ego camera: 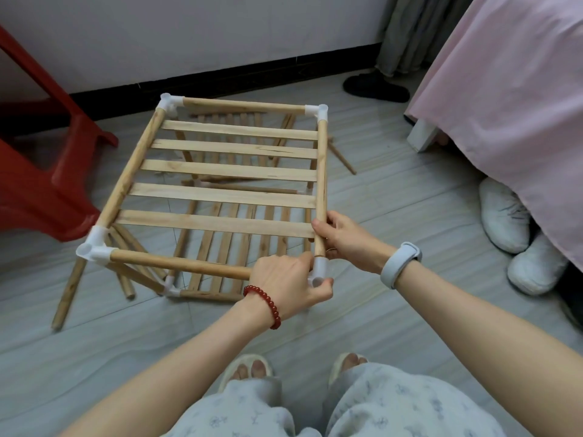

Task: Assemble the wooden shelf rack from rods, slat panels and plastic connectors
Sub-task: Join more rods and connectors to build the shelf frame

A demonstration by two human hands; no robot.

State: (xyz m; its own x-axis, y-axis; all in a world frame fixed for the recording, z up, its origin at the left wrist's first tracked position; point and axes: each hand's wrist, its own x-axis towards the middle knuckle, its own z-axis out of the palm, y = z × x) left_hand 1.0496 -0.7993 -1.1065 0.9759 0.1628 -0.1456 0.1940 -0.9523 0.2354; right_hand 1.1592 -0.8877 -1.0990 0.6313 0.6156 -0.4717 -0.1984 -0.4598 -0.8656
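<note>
Two hands work one corner: left hand (285, 280) grips corner connector (320, 272), right hand (342, 239) pinches side rod (321, 171) just above it. Slat frame (227, 168) is held off the floor; probably light, stiff, joints maybe loose; best held at corners.

Square five-slat shelf frame (220, 171), white corner connectors (94, 244), held level above loose rods (67, 294).

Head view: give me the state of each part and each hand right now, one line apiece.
slat shelf frame: held up off the floor, three corners capped.
near-right connector: at the side rod's end, gripped.
side rod: gripped near its lower end.
left hand: grips the connector.
right hand: grips the side rod.
loose rods: lying on the floor.
</note>
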